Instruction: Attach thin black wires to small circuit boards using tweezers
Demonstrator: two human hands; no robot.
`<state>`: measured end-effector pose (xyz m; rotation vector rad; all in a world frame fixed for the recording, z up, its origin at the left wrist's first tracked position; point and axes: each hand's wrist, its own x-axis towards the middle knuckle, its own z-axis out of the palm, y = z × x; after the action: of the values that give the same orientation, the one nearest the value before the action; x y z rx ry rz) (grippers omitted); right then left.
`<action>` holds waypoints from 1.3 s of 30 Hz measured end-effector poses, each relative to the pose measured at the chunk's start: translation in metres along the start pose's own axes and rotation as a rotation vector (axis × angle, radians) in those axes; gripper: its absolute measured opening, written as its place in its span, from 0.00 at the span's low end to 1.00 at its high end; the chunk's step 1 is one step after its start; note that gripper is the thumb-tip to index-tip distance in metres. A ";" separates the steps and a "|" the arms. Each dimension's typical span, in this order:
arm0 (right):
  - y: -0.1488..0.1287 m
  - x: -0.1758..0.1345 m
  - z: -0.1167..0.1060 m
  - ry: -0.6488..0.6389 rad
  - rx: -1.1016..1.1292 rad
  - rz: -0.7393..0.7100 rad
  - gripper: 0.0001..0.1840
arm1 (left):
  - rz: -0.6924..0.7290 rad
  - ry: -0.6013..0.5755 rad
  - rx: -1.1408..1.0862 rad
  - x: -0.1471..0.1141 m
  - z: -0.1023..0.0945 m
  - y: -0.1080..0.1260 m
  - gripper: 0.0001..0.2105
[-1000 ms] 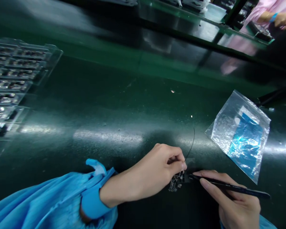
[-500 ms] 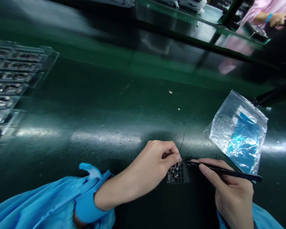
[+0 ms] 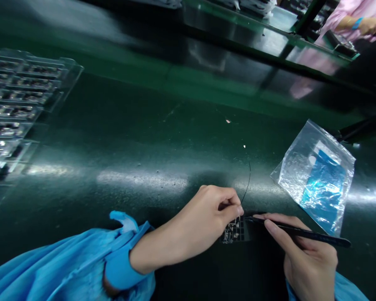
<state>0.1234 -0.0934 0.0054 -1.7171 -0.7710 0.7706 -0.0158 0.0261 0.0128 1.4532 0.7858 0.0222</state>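
My left hand (image 3: 211, 215) is pinched shut on a thin dark wire (image 3: 249, 179), whose free end curves up above the fingertips. Just under those fingertips lies a small dark sheet (image 3: 234, 235) with a grid and small parts, partly hidden by the hand. Black tweezers (image 3: 316, 236) rest in my right hand (image 3: 308, 253), gripped like a pen. Their tips point left, close to my left fingertips and the upper edge of the gridded sheet. Whether the tips touch anything cannot be made out.
A clear plastic bag (image 3: 324, 179) with a blue sheet inside lies on the right. Clear trays (image 3: 28, 90) of small parts stand at left. Small white scraps (image 3: 244, 146) dot the green table (image 3: 128, 125). Beyond the raised ledge, a person in pink (image 3: 347, 21) works.
The whole view has shifted slightly right. My left hand and the wire have moved a little further right. Both hands keep their grips.
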 end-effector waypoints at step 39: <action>-0.009 0.023 -0.008 -0.200 0.283 0.139 0.04 | -0.027 0.017 -0.124 0.001 0.002 0.003 0.12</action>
<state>0.1418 -0.0776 0.0128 -1.4629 -0.6455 1.1059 -0.0131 0.0249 0.0149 1.3262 0.8044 0.0620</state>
